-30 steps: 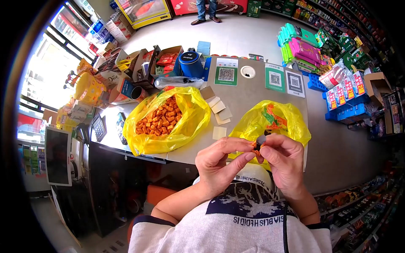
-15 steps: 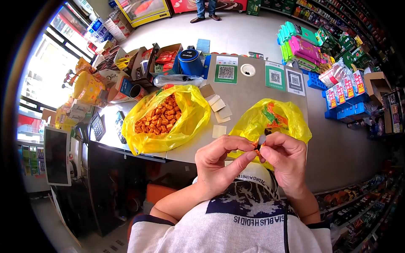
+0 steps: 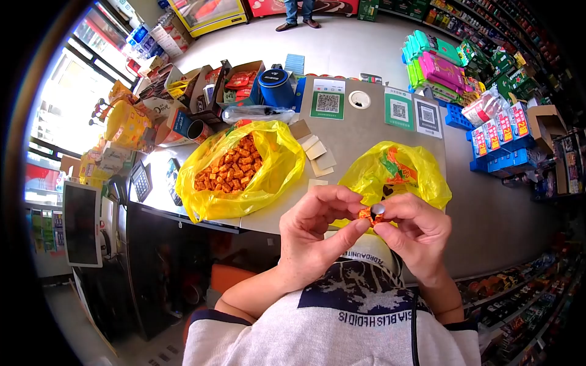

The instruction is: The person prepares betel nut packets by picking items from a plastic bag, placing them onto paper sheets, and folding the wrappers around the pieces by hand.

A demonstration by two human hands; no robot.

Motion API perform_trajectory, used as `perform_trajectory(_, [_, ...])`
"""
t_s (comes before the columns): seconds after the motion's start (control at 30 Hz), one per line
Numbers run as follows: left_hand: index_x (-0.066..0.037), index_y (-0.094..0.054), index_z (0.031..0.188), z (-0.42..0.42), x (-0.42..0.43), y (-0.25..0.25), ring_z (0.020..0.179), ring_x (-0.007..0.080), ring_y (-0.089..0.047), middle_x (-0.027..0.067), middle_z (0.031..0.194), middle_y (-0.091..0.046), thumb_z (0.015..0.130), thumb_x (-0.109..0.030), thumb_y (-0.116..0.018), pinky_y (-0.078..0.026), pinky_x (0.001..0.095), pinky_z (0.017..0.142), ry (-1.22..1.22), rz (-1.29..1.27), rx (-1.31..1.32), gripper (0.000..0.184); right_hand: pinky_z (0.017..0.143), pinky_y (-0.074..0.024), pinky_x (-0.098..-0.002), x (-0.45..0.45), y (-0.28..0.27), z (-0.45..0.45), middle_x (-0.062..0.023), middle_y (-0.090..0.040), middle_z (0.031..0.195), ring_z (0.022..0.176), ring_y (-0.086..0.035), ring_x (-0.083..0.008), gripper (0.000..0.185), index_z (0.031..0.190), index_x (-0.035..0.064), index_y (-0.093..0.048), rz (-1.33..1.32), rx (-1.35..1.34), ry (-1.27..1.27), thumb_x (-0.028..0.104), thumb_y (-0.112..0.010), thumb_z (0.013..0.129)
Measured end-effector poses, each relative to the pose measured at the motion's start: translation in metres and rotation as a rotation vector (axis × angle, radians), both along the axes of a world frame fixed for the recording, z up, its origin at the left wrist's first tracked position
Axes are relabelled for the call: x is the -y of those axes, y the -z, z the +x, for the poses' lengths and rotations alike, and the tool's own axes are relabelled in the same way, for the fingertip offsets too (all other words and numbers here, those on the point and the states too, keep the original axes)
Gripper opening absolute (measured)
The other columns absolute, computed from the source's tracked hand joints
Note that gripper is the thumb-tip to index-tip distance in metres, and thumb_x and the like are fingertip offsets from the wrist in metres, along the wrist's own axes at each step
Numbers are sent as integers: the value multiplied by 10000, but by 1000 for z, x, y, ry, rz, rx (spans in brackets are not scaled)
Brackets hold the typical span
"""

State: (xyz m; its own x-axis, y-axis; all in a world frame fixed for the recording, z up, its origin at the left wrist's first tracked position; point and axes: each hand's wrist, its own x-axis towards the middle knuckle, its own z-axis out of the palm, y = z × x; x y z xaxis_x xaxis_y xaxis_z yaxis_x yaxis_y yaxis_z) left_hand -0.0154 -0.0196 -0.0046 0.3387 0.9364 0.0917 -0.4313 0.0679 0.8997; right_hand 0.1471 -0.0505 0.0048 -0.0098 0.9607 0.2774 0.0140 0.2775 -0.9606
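Observation:
In front of my chest, a small orange patterned wrapper (image 3: 366,214) with a silvery round part facing up is held between both hands. My left hand (image 3: 318,224) pinches its left side between thumb and finger. On the other side, my right hand (image 3: 418,230) pinches it by the silvery part. What is inside the wrapper, if anything, I cannot make out. Just beyond my hands lies an open yellow plastic bag (image 3: 422,177), partly hidden by them. To the left, another yellow bag (image 3: 281,161) holds a heap of small orange cubes (image 3: 229,168).
Pale square cards (image 3: 317,150) lie between the bags. QR code signs (image 3: 327,104) and a blue canister (image 3: 276,91) stand farther back on the counter. Boxes of goods (image 3: 244,82) crowd the left. A monitor (image 3: 82,226) is at far left. A person's legs (image 3: 299,11) show beyond.
Both hands have shifted slightly, and the orange wrapper has turned so its silvery round part shows more. Both hands keep their pinch. The bags have stayed in place.

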Motion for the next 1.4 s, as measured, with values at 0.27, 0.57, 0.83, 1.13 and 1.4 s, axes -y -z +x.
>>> perform_trajectory(0.27, [34,-611,987,-4,-3,4,876,140,-598,95,955,-601,779,51,-632,-493,248,791,45,167,-152,210,684,-485,-254,-2,-2,2,-111,-636,839,764,-622,-172,214,901,-17,-637,129,181,18,-85,-664,701])
perform_trajectory(0.57, [32,-623,931,-4,0,7,821,158,-612,106,908,-604,765,59,-640,-508,250,725,0,278,-183,169,664,-489,-262,-8,3,11,-98,-636,845,762,-620,-190,233,893,-3,-639,209,175,-88,-67,-700,677])
perform_trajectory(0.83, [20,-609,836,-2,-2,9,761,156,-604,89,823,-605,738,56,-662,-501,258,665,-41,351,-234,117,661,-486,-254,-13,10,16,-107,-628,842,747,-619,-183,219,870,15,-643,222,114,-148,-83,-675,677])
perform_trajectory(1.13, [31,-544,914,3,-3,8,829,143,-609,77,872,-591,763,60,-650,-513,261,745,-24,161,-112,187,717,-485,-231,-10,10,9,-96,-626,877,814,-607,-137,204,911,-14,-628,7,-152,-123,-83,-660,722])
perform_trajectory(1.4, [46,-512,872,1,-3,6,840,167,-596,117,879,-588,772,73,-635,-499,292,779,69,180,-136,161,686,-498,-210,-4,5,24,-72,-630,851,755,-614,-104,206,969,-44,-603,-129,-58,-138,-44,-647,768])
